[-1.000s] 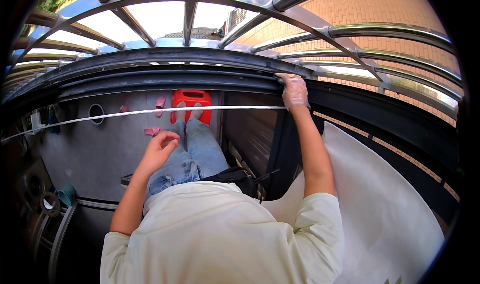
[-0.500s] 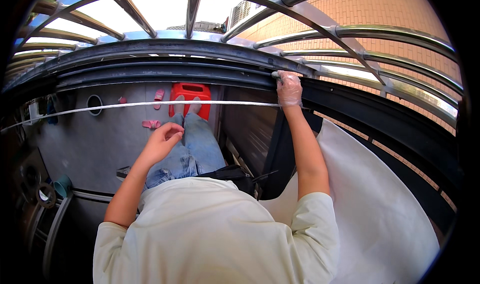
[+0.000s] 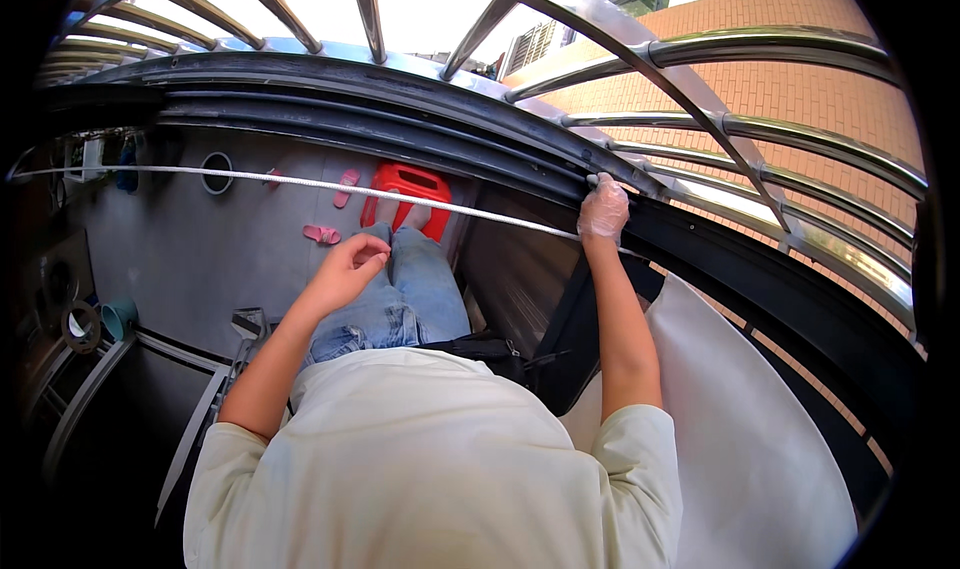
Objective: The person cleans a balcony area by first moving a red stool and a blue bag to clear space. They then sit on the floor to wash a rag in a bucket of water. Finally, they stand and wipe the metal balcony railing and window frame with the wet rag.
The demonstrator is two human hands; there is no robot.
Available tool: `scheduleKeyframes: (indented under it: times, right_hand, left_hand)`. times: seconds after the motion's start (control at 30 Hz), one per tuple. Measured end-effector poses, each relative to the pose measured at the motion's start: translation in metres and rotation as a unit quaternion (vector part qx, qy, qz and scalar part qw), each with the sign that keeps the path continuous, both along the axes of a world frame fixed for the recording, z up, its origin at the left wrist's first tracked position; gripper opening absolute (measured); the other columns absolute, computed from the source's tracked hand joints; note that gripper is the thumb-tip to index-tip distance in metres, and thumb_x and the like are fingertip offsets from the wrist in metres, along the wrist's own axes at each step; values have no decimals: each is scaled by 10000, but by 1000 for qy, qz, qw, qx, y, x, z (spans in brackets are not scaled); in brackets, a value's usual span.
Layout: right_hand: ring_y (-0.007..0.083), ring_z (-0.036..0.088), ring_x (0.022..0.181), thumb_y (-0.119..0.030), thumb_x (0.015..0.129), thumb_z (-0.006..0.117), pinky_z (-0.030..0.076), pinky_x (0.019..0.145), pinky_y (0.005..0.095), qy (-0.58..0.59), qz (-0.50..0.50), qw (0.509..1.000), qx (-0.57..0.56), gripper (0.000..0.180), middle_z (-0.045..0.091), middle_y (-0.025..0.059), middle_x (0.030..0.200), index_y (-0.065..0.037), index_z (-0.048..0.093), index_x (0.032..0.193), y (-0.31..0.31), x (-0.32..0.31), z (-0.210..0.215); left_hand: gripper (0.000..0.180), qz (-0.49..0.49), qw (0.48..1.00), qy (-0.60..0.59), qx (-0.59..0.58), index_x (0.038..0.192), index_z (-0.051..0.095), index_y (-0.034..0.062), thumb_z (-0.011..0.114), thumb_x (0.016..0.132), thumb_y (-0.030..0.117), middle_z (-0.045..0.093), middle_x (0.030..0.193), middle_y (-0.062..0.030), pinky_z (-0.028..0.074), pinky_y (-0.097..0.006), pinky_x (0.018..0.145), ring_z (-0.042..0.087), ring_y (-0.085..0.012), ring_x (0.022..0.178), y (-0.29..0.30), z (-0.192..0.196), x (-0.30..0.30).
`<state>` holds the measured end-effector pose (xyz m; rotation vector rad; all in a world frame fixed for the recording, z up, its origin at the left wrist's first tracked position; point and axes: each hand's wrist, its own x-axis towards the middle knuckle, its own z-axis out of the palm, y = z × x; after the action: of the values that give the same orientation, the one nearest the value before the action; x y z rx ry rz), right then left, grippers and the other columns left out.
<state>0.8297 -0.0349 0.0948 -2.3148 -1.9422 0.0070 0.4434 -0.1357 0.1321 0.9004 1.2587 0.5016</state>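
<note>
White cord (image 3: 300,183) | gloved right hand (image 3: 603,209) grips it at dark frame (image 3: 480,144) | left hand (image 3: 345,269) loosely open

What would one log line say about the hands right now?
right hand: gloved, on dark window frame | left hand: bare, empty, above jeans | white cord: taut

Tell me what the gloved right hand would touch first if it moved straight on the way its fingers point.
The gloved right hand points up at the dark curved window frame and seems already against it, so the frame comes first. Behind it stand shiny metal bars. Depth is unclear.
</note>
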Motion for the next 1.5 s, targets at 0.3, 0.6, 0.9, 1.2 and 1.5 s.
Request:
scheduleKeyframes:
  times: [0.3,0.6,0.9,1.2,1.5]
  right_hand:
    - [296,609,711,-47,726,533,493,614,406,18,91,996,0,92,604,114,713,-80,570,803,20,-101,-6]
    - [280,614,674,-78,703,565,503,595,390,82,159,984,5,29,594,107,691,-74,545,724,38,-210,-4]
    - [221,636,650,-109,757,524,502,554,329,57,275,960,-11,28,614,83,675,-105,551,749,70,-329,-17]
    - [295,628,695,-73,801,468,506,596,409,27,200,975,-99,84,616,126,729,-66,538,846,49,-227,-1]
    - [264,644,702,-99,762,539,518,579,364,-14,234,967,-98,37,625,118,732,-71,557,777,67,-333,-13]
  left_hand:
    - [152,3,999,-12,-35,978,568,15,562,854,101,601,891,-30,457,-237,749,577,-97,821,-11,-2,-4]
    - [158,61,997,-26,-43,990,562,0,560,856,85,607,939,-53,462,-250,777,588,-114,853,-18,-9,-28]
    - [156,108,993,-41,-13,995,572,18,565,857,91,604,896,-32,451,-229,749,567,-90,825,-6,4,-51]
    - [137,135,990,-31,0,983,564,-1,553,864,67,591,935,-43,454,-240,789,573,-110,852,-4,-3,-71]
    - [147,206,976,-60,-22,988,565,-2,551,862,73,602,913,-49,451,-234,775,569,-99,842,-33,-15,-83]
